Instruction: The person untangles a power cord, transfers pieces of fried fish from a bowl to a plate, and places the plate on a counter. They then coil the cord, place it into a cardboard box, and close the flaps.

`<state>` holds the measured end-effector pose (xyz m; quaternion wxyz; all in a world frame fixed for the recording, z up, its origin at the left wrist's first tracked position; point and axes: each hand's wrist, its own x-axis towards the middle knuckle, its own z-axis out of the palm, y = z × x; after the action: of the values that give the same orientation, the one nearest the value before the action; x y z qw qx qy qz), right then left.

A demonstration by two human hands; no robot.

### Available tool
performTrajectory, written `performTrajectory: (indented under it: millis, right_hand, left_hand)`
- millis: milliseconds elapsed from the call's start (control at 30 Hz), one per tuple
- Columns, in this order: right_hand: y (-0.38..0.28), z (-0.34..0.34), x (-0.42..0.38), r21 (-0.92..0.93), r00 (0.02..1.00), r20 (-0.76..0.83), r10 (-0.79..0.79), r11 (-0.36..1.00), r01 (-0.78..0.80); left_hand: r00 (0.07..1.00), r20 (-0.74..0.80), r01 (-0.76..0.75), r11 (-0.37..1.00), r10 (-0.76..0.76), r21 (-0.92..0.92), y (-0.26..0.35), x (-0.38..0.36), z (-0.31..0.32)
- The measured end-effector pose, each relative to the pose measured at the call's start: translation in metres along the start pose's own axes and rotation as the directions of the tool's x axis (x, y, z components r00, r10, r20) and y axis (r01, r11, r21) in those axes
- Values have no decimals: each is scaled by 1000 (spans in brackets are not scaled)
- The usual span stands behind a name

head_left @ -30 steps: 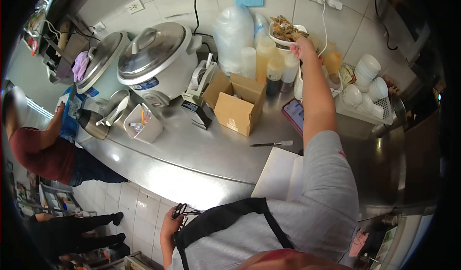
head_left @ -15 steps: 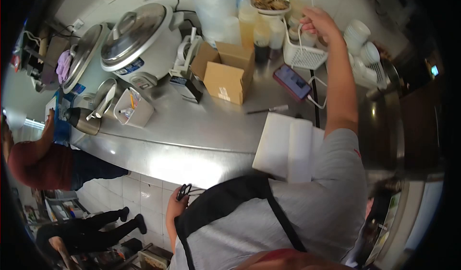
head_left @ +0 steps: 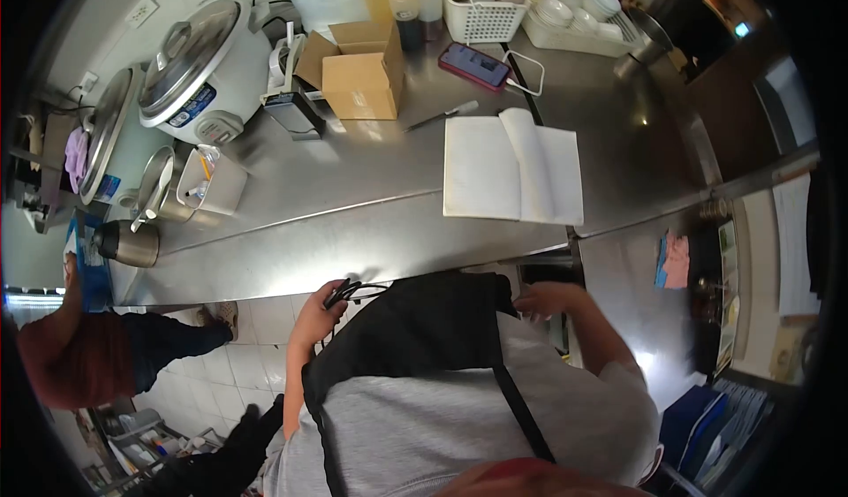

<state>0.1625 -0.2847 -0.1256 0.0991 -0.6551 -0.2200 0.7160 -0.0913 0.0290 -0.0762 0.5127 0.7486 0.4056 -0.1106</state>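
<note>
Holds a looped black cord (head_left: 353,292) in the curled fingers of the left hand (head_left: 316,322), likely bunched against trailing, by the near edge of the bench (head_left: 336,170). Bends the right hand (head_left: 546,298) beside the black apron (head_left: 442,325), with fingers too obscured to tell of any pinch. Beyond, with open notebook (head_left: 481,170) and pen (head_left: 442,115) within reach, perhaps for notes, gleams above tiled floor (head_left: 269,316).

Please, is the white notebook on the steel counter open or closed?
Open. The white paper notebook lies spread on the shiny steel counter, pages showing on both sides of a curled leaf.

Worn on the head, facing down across the counter (head_left: 353,223)
</note>
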Motion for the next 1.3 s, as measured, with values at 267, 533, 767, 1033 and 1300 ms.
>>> performTrajectory:
  millis: [267,533,767,1033,1300]
  right_hand:
    - [15,148,21,802,938,15,346,556,-218]
    - [36,91,92,-674,767,-343,-542,711,201]
    - [-108,81,20,-179,657,-641,-397,910,375]
    - [-84,16,-38,-304,572,-676,-465,883,358]
    - [210,-110,-54,380,-259,-925,279,734,-564]
  left_hand:
    - [989,87,-127,990,121,59,-21,-7,-7]
    - [977,41,-146,801,208,-581,-20,-1,-13]
    - [954,91,-67,500,285,-863,-25,-22,-18]
    - [731,-503,-437,882,461,174,-15,-24,4]
    - [777,-609,-311,938,157,-155,-25,-7,-24]
